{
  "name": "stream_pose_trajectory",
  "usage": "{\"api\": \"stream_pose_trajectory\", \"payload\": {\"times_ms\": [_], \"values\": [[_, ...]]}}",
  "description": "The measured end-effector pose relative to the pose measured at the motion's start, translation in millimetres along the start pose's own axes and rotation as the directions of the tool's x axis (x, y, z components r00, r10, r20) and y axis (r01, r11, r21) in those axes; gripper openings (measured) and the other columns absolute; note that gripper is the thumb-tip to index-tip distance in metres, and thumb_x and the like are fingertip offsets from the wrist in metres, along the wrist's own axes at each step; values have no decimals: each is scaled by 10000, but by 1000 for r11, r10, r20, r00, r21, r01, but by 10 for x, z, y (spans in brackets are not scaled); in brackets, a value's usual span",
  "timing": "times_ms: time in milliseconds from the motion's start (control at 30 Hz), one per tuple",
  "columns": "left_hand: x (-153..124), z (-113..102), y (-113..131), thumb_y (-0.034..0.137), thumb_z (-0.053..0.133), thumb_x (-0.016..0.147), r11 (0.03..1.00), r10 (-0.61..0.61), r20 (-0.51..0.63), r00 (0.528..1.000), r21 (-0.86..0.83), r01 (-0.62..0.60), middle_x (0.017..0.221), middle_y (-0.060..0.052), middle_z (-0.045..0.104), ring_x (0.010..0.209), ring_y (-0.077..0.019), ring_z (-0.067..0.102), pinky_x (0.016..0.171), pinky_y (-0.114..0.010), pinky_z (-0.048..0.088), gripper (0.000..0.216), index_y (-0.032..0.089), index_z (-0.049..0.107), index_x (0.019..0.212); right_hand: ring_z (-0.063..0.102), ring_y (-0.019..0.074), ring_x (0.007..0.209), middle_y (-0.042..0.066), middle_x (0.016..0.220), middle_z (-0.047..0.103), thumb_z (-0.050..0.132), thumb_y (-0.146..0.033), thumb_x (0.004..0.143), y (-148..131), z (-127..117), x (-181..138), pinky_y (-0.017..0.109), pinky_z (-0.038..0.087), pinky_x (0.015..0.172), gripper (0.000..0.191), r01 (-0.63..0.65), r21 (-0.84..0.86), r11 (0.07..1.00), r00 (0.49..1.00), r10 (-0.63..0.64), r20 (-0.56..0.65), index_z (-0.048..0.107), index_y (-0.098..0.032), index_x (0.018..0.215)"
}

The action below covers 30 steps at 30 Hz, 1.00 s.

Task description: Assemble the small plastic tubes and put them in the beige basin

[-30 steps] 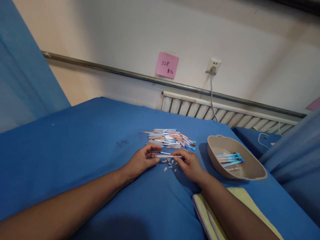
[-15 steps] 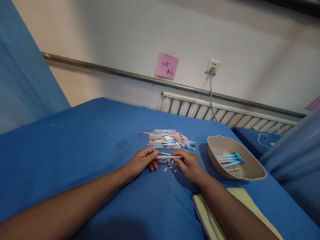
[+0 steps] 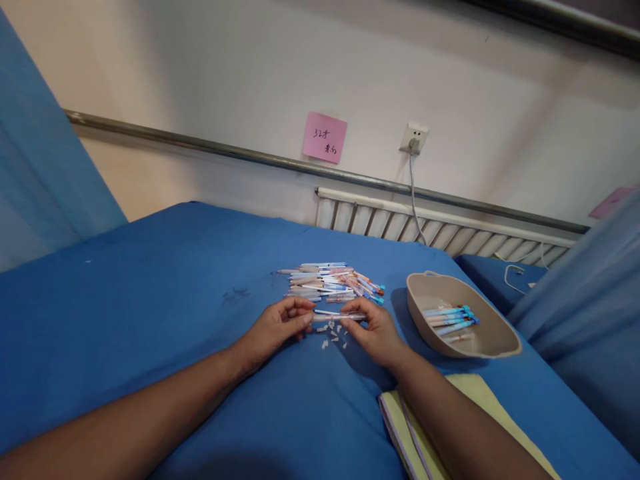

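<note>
My left hand point(image 3: 281, 328) and my right hand point(image 3: 376, 333) pinch opposite ends of a slim pale pen point(image 3: 328, 318), held level above the blue sheet. Fingers hide both of its ends. A thin white stick point(image 3: 326, 312) shows just behind it; whether it is held or lying there I cannot tell. Under the pen lie several tiny white bits point(image 3: 334, 337). Just beyond my hands is a loose pile of pens and thin parts point(image 3: 320, 280), pale on the left, with blue and brown ends on the right.
To the right stands a beige basin point(image 3: 493, 348) with several blue-ended pens point(image 3: 450, 319) inside. A folded yellow cloth point(image 3: 465, 393) lies under my right forearm. Blue sheet point(image 3: 165, 287) covers the surface. At the back are a radiator point(image 3: 380, 223) and a plugged-in cable point(image 3: 414, 193).
My left fingers have shifted their hold on the pen's left end, and its printed surface shows more. The whole view has moved slightly; the pile and basin stay put.
</note>
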State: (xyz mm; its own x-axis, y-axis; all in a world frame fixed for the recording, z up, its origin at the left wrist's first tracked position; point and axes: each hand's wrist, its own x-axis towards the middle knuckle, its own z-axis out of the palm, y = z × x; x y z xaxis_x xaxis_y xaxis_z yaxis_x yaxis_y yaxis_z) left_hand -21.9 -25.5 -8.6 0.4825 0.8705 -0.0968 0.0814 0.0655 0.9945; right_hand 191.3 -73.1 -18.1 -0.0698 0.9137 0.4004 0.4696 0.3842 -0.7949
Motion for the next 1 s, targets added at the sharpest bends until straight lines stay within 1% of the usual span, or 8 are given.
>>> {"api": "stream_pose_trajectory", "payload": {"times_ms": [133,300,400,500,633,733,867,1000], "values": [[-3,4,14,424,671,692,998,-20,7,1000,54,19,618,26,567,558,-107,524,551,-229,416,325,150,582,841,576,134,641,-4,716,634,591,-276,781,-1,8,4,234,460,600,107,21,-26,999,1000,-21,10,611,-193,846],[-6,9,43,381,740,602,996,9,-36,999,91,-5,690,23,594,623,-118,536,586,-225,415,319,164,600,789,595,143,693,14,768,651,561,-264,825,-54,-46,13,242,458,626,98,130,-177,976,989,-116,88,622,-209,878],[10,-2,33,356,759,593,994,25,-3,1000,103,-25,716,24,597,672,-128,548,649,-242,436,319,173,613,810,616,182,792,45,851,671,527,-259,862,-111,-76,21,287,466,717,161,274,-343,898,953,-205,224,628,-202,973],[28,-22,24,347,770,599,995,34,71,997,88,-40,791,0,620,733,-147,564,693,-264,451,349,179,620,867,625,230,823,73,892,678,500,-244,884,-211,-62,11,335,464,747,218,358,-495,792,920,-210,330,619,-172,1052],[30,-55,67,394,695,705,999,15,74,997,48,-19,878,-43,637,724,-149,565,679,-269,457,335,171,625,945,625,235,835,62,886,684,481,-237,901,-388,-163,-48,347,457,767,198,321,-567,759,940,-179,292,619,-226,1043],[19,-62,119,416,648,751,1000,-19,29,999,7,19,846,-41,637,680,-135,553,645,-251,456,320,169,624,954,616,220,877,50,925,680,465,-209,897,-398,-561,-134,354,452,801,193,203,-518,831,979,-154,137,614,-256,1010],[19,-48,140,416,673,721,1000,-23,21,1000,9,23,842,-44,650,660,-136,555,618,-244,462,322,169,629,921,614,189,814,36,887,670,496,-266,865,-105,-1469,-284,315,465,731,159,-34,-467,884,993,-21,-113,611,-223,967],[63,-62,90,425,690,695,997,-6,60,998,78,1,792,-39,653,628,-140,551,599,-253,469,344,169,627,916,607,170,751,18,798,666,527,-285,817,231,-2196,-425,269,453,679,158,-262,-507,821,960,278,-46,622,-181,887]]}}
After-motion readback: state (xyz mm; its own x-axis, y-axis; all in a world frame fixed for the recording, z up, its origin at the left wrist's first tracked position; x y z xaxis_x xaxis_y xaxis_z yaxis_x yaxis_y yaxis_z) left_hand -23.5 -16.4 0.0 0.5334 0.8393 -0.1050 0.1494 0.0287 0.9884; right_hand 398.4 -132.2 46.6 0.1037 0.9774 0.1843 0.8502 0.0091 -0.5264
